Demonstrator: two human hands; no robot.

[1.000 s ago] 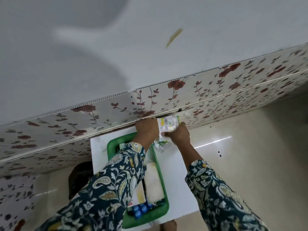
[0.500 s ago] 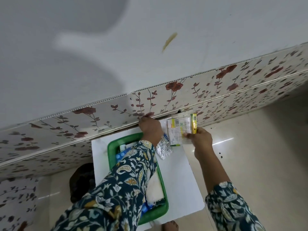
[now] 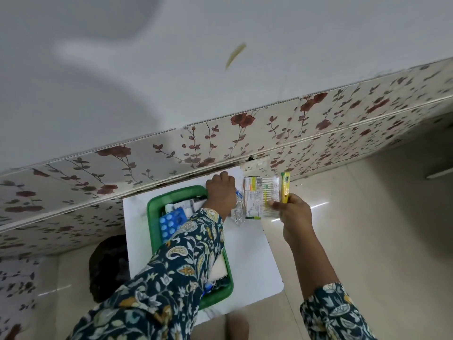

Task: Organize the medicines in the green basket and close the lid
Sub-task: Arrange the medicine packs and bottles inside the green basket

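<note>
The green basket [image 3: 152, 217] sits on a small white table [image 3: 250, 256]. Inside it lie a blue blister pack [image 3: 171, 223], white boxes and a white pad [image 3: 219, 268]; my left sleeve covers its middle. My left hand [image 3: 220, 195] is closed at the basket's far right corner, with silver blister strips [image 3: 238, 208] hanging from it over the table. To the right, my right hand [image 3: 295, 212] holds up a clear pack of cotton swabs [image 3: 261, 197] together with a yellow tube [image 3: 285, 187]. No lid is in view.
The table stands against a floral-patterned wall panel [image 3: 245, 133] with a socket [image 3: 255, 165] just behind it. A dark object [image 3: 107, 266] lies on the tiled floor left of the table. My foot [image 3: 237, 325] shows below the table's near edge.
My right hand has pulled the swab pack and yellow tube away to the right, apart from my left hand. The left hand has stayed at the basket's far corner with the silver strips.
</note>
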